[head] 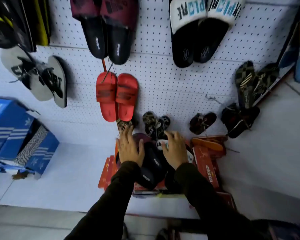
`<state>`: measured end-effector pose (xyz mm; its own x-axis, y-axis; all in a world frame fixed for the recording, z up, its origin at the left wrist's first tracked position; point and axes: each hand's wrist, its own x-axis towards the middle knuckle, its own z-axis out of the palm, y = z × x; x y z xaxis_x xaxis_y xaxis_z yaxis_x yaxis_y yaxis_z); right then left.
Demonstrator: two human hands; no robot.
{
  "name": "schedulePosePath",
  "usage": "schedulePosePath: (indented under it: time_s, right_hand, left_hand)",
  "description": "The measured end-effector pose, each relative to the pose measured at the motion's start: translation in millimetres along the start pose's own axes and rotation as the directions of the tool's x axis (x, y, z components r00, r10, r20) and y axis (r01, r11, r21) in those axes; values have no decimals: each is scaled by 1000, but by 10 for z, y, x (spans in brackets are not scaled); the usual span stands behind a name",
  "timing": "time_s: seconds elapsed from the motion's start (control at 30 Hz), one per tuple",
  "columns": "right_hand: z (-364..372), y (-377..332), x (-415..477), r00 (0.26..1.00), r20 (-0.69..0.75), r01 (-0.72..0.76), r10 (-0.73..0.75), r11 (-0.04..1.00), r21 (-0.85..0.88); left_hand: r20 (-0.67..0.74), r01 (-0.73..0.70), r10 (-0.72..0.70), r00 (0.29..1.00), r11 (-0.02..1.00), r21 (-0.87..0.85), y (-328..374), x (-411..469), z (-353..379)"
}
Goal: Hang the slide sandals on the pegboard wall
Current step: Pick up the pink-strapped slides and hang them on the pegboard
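A pair of black slide sandals (pixel 151 168) with a maroon strap lies on a stack of red shoe boxes (pixel 206 163) at the foot of the white pegboard wall (pixel 156 84). My left hand (pixel 130 148) rests flat on the left side of this pair, fingers spread. My right hand (pixel 175 148) is spread over the right side, partly covering a white-strapped slide (pixel 160 144). Neither hand has closed around anything. A red pair of slides (pixel 117 97) hangs on the pegboard just above my hands.
Other pairs hang on the pegboard: maroon-black slides (pixel 107 32), white-strapped black slides (pixel 199 32), grey flip-flops (pixel 40 78), striped sandals (pixel 156 125) and dark pairs at the right (pixel 239 118). Blue shoe boxes (pixel 16 135) stand at the left. An orange sandal (pixel 208 143) lies on the boxes.
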<state>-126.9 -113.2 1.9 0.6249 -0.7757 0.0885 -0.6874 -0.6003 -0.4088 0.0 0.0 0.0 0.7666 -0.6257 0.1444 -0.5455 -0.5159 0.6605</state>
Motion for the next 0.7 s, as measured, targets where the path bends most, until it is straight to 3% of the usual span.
schedulePosePath:
  time_s: [0.07, 0.1, 0.2, 0.27, 0.37, 0.47, 0.57, 0.7]
  right_hand:
    - [182, 53, -6, 972, 216, -102, 95, 994, 23]
    - [290, 100, -21, 936, 317, -161, 150, 987, 9]
    - [492, 166, -55, 830, 489, -295, 268, 955, -22]
    - [576, 178, -39, 795, 534, -335, 289, 942, -11]
    - [681, 222, 20, 782, 538, -390, 316, 921, 26]
    - [723, 279, 85, 745, 568, -466, 349, 882, 69]
    - [732, 322, 102, 691, 633, -509, 349, 857, 83]
    - [755, 292, -15, 642, 663, -596, 385, 795, 116]
  left_hand:
    - [102, 287, -274, 956, 945, -154, -171, -117, 150]
    - [167, 449, -424, 890, 877, -171, -271, -212, 240]
    - [296, 811, -760, 579, 573, -115, -452, -446, 430]
    - [377, 901, -822, 427, 421, -105, -522, -474, 537]
    - [619, 963, -739, 266, 232, -137, -627, -501, 674]
    - [712, 973, -664, 230, 134, -189, -642, -584, 663]
    - [682, 942, -679, 270, 41, -332, -722, -658, 638]
    - [639, 911, -704, 310, 26, -412, -835, -727, 506]
